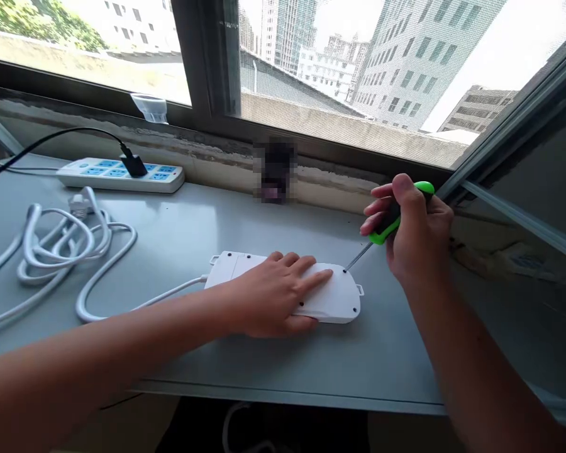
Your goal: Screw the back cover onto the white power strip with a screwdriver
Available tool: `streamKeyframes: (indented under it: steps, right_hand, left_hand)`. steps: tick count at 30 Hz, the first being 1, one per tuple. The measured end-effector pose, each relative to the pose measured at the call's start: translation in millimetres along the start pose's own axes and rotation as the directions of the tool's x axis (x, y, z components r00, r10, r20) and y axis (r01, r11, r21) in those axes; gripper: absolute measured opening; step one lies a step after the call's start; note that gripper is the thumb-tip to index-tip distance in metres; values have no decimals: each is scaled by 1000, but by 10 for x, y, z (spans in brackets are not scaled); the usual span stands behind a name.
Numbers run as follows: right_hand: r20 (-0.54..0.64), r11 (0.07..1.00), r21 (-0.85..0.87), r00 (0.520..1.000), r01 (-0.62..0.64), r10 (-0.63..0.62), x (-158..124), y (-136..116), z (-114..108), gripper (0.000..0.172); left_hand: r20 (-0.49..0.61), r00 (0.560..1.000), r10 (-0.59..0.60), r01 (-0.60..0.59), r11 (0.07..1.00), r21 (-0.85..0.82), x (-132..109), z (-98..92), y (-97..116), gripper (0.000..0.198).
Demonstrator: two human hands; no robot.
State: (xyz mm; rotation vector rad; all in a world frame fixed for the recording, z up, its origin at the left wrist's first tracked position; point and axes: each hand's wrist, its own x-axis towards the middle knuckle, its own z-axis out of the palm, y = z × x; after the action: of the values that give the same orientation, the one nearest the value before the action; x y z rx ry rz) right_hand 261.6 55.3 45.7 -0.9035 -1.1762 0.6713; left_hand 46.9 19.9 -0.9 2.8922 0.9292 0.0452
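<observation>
A white power strip [332,296] lies face down on the table, its back dotted with dark screw holes and a white cord leaving its left end. My left hand [276,289] spans it from above, fingers over the far edge, thumb along the near edge and index finger stretched toward the right end. In my right hand [415,226] is a screwdriver [382,234] with a green and black handle, fingers wrapped round it. Its shaft slants down left, and the tip meets the screw hole at the strip's far right corner.
Coiled white cord [66,245] with a plug [79,205] lies on the left of the table [179,362]. Behind it stands another power strip [170,184] with a black adapter [134,165] plugged in. A clear plastic cup-like piece [151,108] sits on the window ledge.
</observation>
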Motion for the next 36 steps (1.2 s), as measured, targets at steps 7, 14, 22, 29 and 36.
streamKeyframes:
  steps: [7, 14, 22, 29, 36]
  right_hand:
    - [15, 994, -84, 997, 73, -72, 28, 48, -34, 46]
    - [114, 1000, 9, 993, 22, -23, -25, 27, -4, 54]
    - [136, 999, 32, 991, 10, -14, -45, 21, 14, 50]
    - [152, 998, 69, 988, -11, 1, -8, 29, -6, 49]
    - [150, 989, 146, 989, -34, 12, 9, 21, -6, 46]
  left_hand:
    - [-27, 1000, 5, -5, 1000, -6, -9, 23, -10, 78]
    - [-2, 1000, -8, 8, 1000, 6, -13, 2, 3, 78]
    - [25, 1000, -13, 13, 1000, -4, -2, -7, 11, 81]
    - [-2, 1000, -3, 3, 1000, 12, 2, 11, 8, 80]
    - [24, 1000, -16, 16, 1000, 17, -1, -7, 13, 81]
